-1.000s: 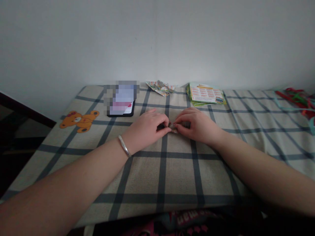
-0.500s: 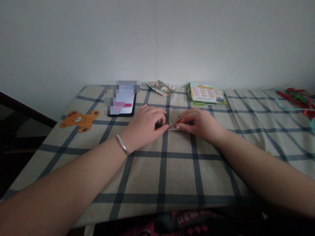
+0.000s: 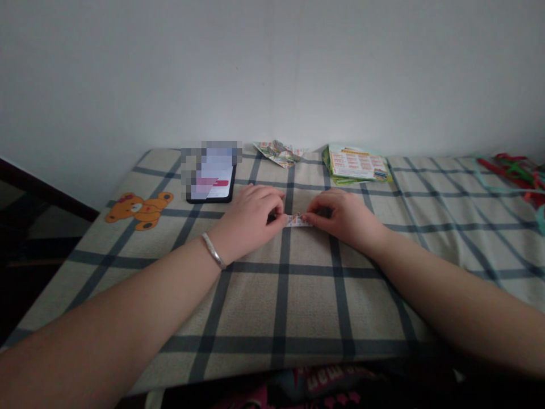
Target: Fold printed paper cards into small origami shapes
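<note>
Between my two hands, just above or on the checked tablecloth, is a small folded strip of printed paper. My left hand pinches its left end between thumb and index finger, with a silver bangle round the wrist. At the strip's right end, the thumb and fingers of my right hand are closed on it. Only the middle of the paper shows; both ends are covered by fingertips.
Behind my left hand lies a phone with a lit screen. A crumpled printed paper and a stack of printed leaflets are by the wall. A bear picture is at left, red and green items at far right.
More of the paper strip's pale printed face shows between my fingers. My fingertips have shifted slightly along it, and the hands otherwise keep their place.
</note>
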Motion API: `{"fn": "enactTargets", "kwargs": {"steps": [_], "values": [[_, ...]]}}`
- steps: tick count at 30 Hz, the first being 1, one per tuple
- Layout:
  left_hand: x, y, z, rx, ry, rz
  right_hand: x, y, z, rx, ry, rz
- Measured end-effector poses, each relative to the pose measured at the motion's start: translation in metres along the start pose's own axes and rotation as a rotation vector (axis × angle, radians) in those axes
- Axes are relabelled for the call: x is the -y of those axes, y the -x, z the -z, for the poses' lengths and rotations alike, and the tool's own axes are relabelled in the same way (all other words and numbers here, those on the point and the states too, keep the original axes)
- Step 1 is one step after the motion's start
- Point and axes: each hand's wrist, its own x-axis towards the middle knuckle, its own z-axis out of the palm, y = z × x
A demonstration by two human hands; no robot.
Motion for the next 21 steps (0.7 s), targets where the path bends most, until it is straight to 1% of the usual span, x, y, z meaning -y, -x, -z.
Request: {"fn": "enactTargets", "kwargs": {"steps": [4, 11, 17, 21], "values": [[0.0006, 0.0003, -0.0013, 0.015, 0.019, -0.025, -0.0002, -0.0006, -0.0032, 0.007, 0.022, 0.049], [0.0019, -0.0005, -0.0047, 0.013, 0.021, -0.067, -0.0001, -0.0020, -0.0067, 0.023, 0.046, 0.089], [0.0028, 0.0000, -0.0059, 0.016, 0.021, -0.099, -0.0008, -0.0005, -0.0075, 0.031, 0.002, 0.199], [0.0036, -0.0009, -0.0057, 0.009, 0.067, -0.114, -0.0007, 0.0008, -0.0070, 0.008, 0.012, 0.254]]}}
